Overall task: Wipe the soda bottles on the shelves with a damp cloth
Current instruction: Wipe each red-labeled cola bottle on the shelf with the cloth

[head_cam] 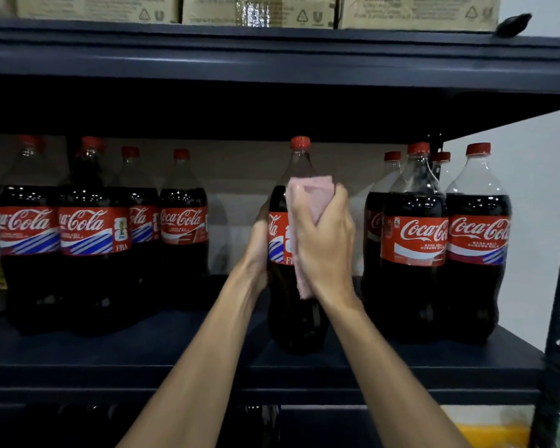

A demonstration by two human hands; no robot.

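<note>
A large cola bottle (290,315) stands mid-frame on a dark shelf (175,357), forward of its neighbours. At its 9 o'clock the left hand (257,250) wraps its fingers round the label, steadying it. At 3 o'clock the right hand (325,244) has its fingers closed round a folded pink cloth (309,189), pressed to the bottle's shoulder. To wipe well, hold the left grip firm, draw the cloth downward in overlapping strokes, and turn the bottle. Other bottles (91,253) flank it at 9 and 3 o'clock.
</note>
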